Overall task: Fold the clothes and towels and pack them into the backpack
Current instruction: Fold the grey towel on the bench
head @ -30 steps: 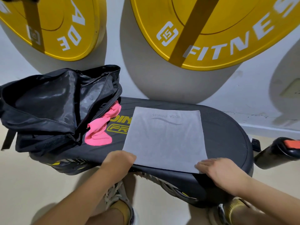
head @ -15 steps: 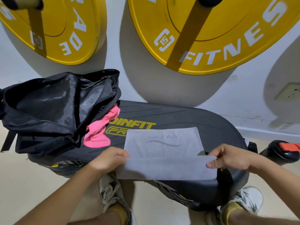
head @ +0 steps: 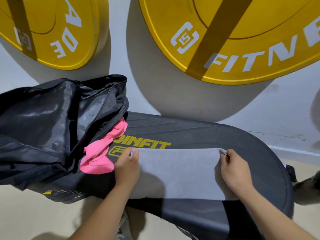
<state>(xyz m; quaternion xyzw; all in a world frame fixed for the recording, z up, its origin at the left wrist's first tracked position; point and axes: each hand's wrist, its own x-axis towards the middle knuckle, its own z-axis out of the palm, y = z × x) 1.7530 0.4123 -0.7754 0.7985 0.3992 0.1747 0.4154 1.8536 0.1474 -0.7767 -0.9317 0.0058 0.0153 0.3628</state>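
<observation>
A grey towel point(head: 178, 172) lies folded in half on a black step platform point(head: 216, 134). My left hand point(head: 127, 168) pinches its far left corner, and my right hand point(head: 233, 168) pinches the far right corner. To the left, a black backpack point(head: 43, 129) lies open on the platform's end. A pink garment point(head: 102, 153) spills from its mouth onto the platform, just left of my left hand.
Two yellow weight plates point(head: 242, 35) lean against the white wall behind the platform. Beige floor point(head: 26, 213) lies in front, and my shoes show beneath the platform's near edge. A dark object point(head: 308, 184) sits at the far right.
Both hands lifted the towel's near edge and carried it away from me onto the far edge, folding the towel in half. The printed logo is now covered.
</observation>
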